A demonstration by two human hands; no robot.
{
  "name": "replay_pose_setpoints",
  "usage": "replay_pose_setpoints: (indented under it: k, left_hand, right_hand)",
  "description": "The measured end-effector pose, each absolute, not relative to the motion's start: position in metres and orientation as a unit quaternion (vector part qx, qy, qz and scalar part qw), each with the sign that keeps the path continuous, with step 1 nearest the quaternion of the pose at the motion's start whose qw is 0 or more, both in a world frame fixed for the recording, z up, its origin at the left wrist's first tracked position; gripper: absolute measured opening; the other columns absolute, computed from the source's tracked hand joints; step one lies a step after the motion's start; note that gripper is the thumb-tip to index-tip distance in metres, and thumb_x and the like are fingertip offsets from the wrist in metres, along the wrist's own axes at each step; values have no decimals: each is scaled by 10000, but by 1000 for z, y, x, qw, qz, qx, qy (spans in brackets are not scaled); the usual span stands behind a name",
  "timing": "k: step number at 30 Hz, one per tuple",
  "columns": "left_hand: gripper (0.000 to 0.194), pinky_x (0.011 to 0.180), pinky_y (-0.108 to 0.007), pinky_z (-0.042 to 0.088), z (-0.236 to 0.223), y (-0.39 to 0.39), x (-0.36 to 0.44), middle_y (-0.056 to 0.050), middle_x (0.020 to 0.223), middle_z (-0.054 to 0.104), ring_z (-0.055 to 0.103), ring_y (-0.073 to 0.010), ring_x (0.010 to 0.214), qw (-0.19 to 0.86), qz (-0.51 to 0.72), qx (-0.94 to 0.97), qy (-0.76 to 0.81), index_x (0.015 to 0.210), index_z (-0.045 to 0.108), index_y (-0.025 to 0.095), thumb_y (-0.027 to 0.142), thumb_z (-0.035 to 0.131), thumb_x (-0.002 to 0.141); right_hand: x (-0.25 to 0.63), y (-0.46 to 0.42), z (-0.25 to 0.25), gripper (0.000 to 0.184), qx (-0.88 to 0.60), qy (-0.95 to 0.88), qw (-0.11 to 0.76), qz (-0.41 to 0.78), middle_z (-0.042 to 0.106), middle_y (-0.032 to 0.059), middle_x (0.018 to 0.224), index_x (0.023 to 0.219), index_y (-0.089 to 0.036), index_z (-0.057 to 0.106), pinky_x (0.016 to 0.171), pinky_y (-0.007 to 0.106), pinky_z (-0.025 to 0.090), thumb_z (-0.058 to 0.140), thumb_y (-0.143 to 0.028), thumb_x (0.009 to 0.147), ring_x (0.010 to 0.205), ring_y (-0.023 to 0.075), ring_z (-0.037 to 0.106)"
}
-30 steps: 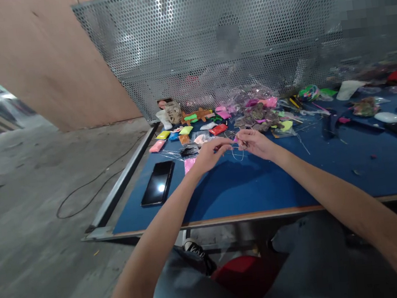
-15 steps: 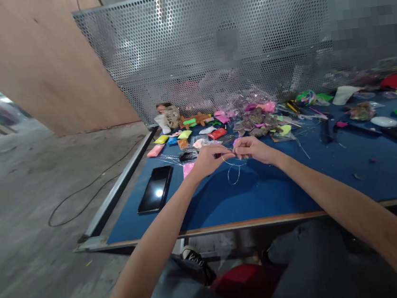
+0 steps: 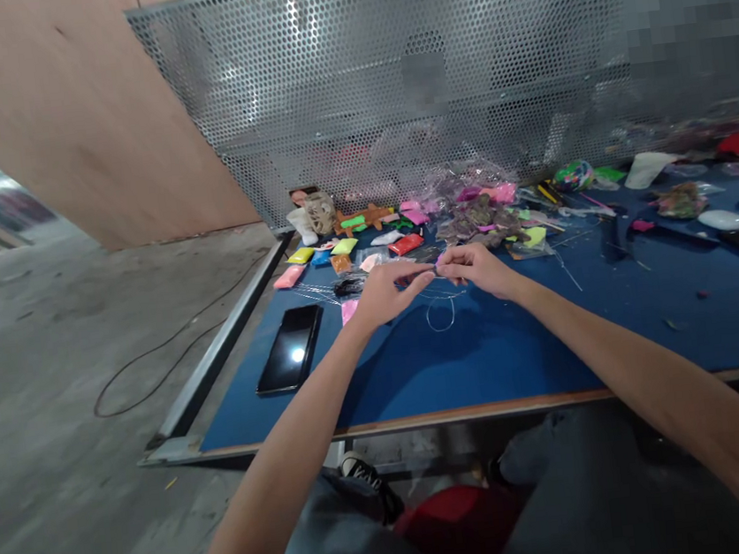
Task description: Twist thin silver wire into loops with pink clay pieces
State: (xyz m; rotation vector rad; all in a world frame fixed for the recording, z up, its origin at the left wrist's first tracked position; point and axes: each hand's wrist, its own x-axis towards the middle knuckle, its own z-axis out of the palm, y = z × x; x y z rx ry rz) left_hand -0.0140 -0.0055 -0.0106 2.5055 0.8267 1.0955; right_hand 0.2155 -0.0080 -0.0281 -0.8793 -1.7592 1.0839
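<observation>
My left hand point(image 3: 390, 292) is closed in a pinch, its thumb and forefinger meeting the other hand's fingertips above the blue table. Opposite it, my right hand point(image 3: 479, 270) pinches as well. A thin, pale wire point(image 3: 442, 330) runs from between the fingers and hangs below them in a loose loop. At the fingertips a small purple piece point(image 3: 438, 262) shows, mostly covered. Just beyond the left hand lie a bundle of dark strands point(image 3: 346, 288) and a pink packet point(image 3: 348, 311).
A black phone point(image 3: 290, 348) lies on the blue table point(image 3: 487, 370), left of my hands. Behind them are coloured packets point(image 3: 406, 243), a grey-brown fluffy heap point(image 3: 487, 219) and clear plastic bags. A perforated metal panel point(image 3: 348, 93) stands at the back. Further right is a white oval object point(image 3: 724, 220).
The fingers of my left hand have straightened, with the thumb now lower. The wire loop has shifted slightly right and hangs wider. Both hands stay together at nearly the same place.
</observation>
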Motion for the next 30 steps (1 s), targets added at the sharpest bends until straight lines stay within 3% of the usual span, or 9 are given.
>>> replay_pose_setpoints:
  k: [5,14,20,27,30]
  left_hand:
    - [276,850,-325,532,-14,-1,-18,-44,1019,776,708,-194,967,56,355,891,279,1112,766,255,384,560,981]
    - [304,892,-325,509,-19,6,-21,-62,1082,750,691,-209,1028,0,277,923,265,1173,717,235,333,476,1017]
    - [345,787,-279,495,-14,1,-17,-38,850,734,663,-158,807,154,303,903,264,950,724,190,346,427,1030]
    - [372,631,-263,496,-28,6,-12,-58,770,690,597,-135,652,438,301,800,278,906,702,150,465,512,963]
    - [353,651,-273,506,-32,8,-12,-60,756,679,605,-140,666,471,288,785,280,866,681,147,451,522,949]
  right_hand:
    - [214,-11,-27,235,-344,-714,420,441,581,-18,605,817,-195,696,528,274,355,709,-429,834,550,119,499]
    - [213,-9,-28,193,-364,-726,408,418,640,6,647,810,-209,734,568,293,369,728,-401,825,595,138,541]
    - [211,-13,-21,150,-354,-741,423,384,670,18,715,789,-209,740,633,308,431,720,-353,824,646,150,579]
    - [211,-12,-27,162,-379,-753,425,329,639,-1,684,797,-213,735,550,280,344,689,-363,835,580,124,479]
    - [208,-14,-30,160,-387,-768,423,287,630,-7,689,785,-210,733,542,280,311,684,-353,838,553,108,419]
